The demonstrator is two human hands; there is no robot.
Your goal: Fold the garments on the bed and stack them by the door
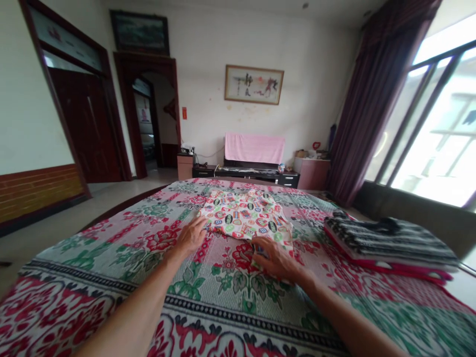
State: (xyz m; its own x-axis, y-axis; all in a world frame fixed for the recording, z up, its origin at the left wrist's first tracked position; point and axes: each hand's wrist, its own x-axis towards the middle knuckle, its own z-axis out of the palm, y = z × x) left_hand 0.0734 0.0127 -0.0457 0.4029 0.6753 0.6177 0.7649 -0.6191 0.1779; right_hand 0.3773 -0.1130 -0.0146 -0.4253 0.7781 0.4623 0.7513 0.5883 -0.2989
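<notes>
A white cloth garment (pixel 245 213) with red, green and black badge-like prints lies spread on the flowered cover (pixel 159 263). Its exact kind I cannot make out. My left hand (pixel 192 235) rests at its near left corner, fingers stretched out and lying on the edge. At the near right side, my right hand (pixel 273 258) has its fingers curled around a bit of the same cloth. Part of that corner is hidden under the hand.
Folded clothes (pixel 386 243), striped black and white on top with red below, are stacked to the right. Beyond the cover's far edge stands a low TV cabinet (pixel 208 172) with a pink cloth (pixel 255 147) draped over a screen. A purple curtain (pixel 375 99) hangs by the window.
</notes>
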